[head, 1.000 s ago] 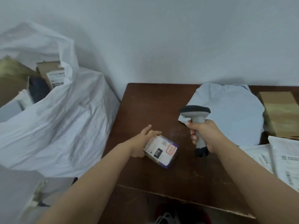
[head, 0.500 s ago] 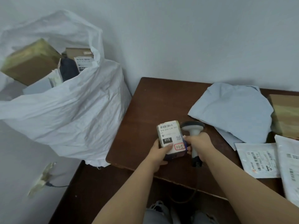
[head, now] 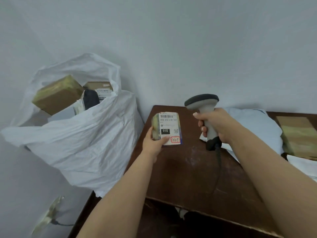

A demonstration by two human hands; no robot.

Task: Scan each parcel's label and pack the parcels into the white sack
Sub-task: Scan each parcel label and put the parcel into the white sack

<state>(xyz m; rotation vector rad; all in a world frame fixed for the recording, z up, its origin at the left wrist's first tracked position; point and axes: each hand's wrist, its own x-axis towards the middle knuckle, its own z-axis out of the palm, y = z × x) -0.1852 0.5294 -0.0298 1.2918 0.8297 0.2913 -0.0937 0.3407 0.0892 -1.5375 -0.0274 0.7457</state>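
Observation:
My left hand (head: 153, 142) grips a small boxed parcel (head: 167, 127) by its lower left corner, label facing me, upright above the table's left end. The label shows a barcode, "010" and a red-ringed handwritten mark. My right hand (head: 216, 124) grips the handle of a grey barcode scanner (head: 203, 107), held upright just right of the parcel, its dark head on top. The white sack (head: 82, 140) stands open to the left of the table, with cardboard boxes (head: 57, 94) and other parcels inside.
On the brown wooden table (head: 192, 172), a pale blue mailer bag (head: 257, 124) lies behind my right arm. A brown cardboard box (head: 298, 134) sits at the far right, with white mailers (head: 303, 165) in front of it. The scanner's cable (head: 218, 158) trails down.
My left hand lifted the parcel off the table and turned its label toward me. The scanner rose beside it and now stands a little apart to the right. The view shifted toward the sack.

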